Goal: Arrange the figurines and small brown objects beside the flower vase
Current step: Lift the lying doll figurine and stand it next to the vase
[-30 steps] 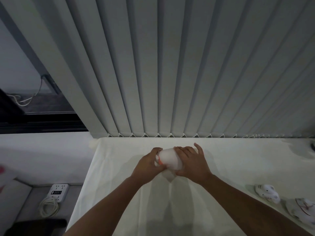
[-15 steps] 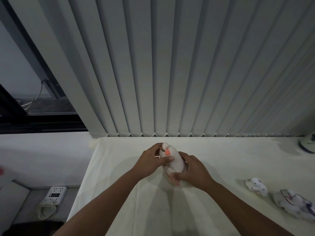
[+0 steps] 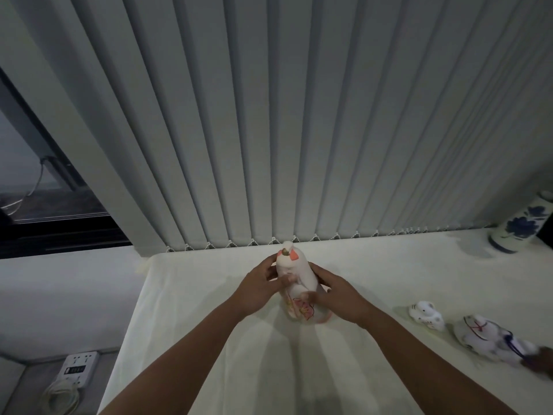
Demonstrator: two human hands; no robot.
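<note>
Change: tall white figurine (image 3: pixel 296 283), lying sideways in the hands a second ago, now upright on the desk (image 3: pixel 389 277) | left hand (image 3: pixel 259 285) and right hand (image 3: pixel 336 292) both clasp it | flower vase (image 3: pixel 519 226) well apart, far right | judgement: set down but not yet beside vase.

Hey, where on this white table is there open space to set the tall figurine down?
Bare cloth runs between the tall figurine and the blue-flowered vase, along the blinds. The near strip between the forearms is also free. The right edge is crowded: small white figurine and larger blue-trimmed figurine sit close together.
</note>
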